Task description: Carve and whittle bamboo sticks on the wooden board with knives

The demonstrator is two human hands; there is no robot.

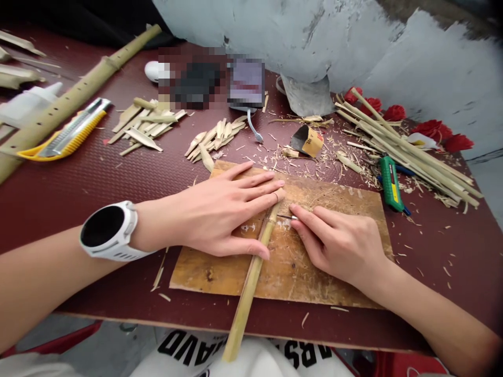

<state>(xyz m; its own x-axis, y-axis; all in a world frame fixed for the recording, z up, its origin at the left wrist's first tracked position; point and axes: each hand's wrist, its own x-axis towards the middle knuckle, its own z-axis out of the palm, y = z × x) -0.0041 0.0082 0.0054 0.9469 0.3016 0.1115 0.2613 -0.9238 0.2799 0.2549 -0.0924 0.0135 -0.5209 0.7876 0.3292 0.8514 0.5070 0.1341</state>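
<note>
A yellow-green cane stick (249,298) lies across a worn wooden board (326,277), its near end jutting past the table edge above my lap. My left hand (220,209) rests flat over the upper part of the stick, fingers stretched out and thumb on the cane, pressing it down. On that wrist is a white watch (108,230). My right hand (338,241) is closed in a pinch around a slim tool with a thin dark tip (285,216). The tip meets the side of the stick near a joint; the tool's other end is hidden in my palm.
Cut cane pieces (147,125) lie in piles behind the board. A yellow utility knife (70,133) and a long bamboo tube with holes (84,86) are left. A green utility knife (391,183), cane strips (412,152) and red flowers (432,131) are right. Shavings litter the table.
</note>
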